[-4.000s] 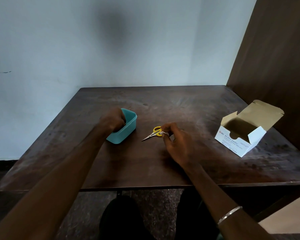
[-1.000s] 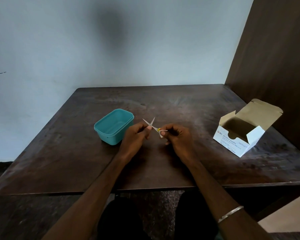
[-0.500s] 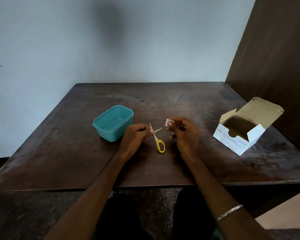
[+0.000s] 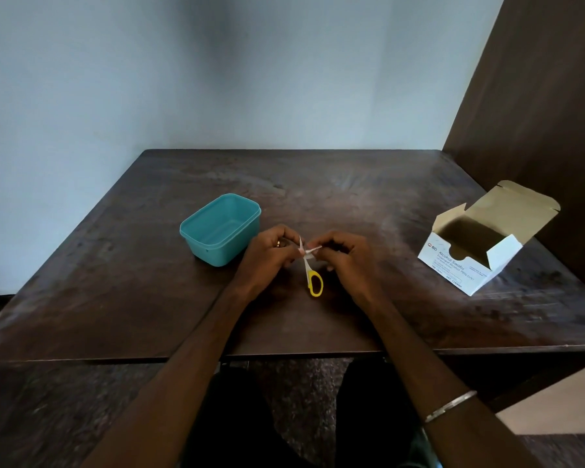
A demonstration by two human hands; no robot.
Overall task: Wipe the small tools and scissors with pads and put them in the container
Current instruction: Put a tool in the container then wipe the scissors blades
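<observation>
**Wiping the scissor blades**

The left hand [image 4: 267,256] pinches the small yellow-handled steel scissors [image 4: 309,268] near the blades, at the table's middle. The right hand [image 4: 347,256] pinches a small white pad [image 4: 313,248], apparently against one blade. Best to stroke away from the tips, holding the scissors steady. The empty teal plastic container [image 4: 221,228] sits just left. The dark, worn wooden table [image 4: 149,298] meets a pale wall; an open white cardboard swab box [image 4: 487,241] stands near its right edge.

Dim, soft daylight; dark vignetted corners, wide-angle stretching, slight overall blur.
</observation>
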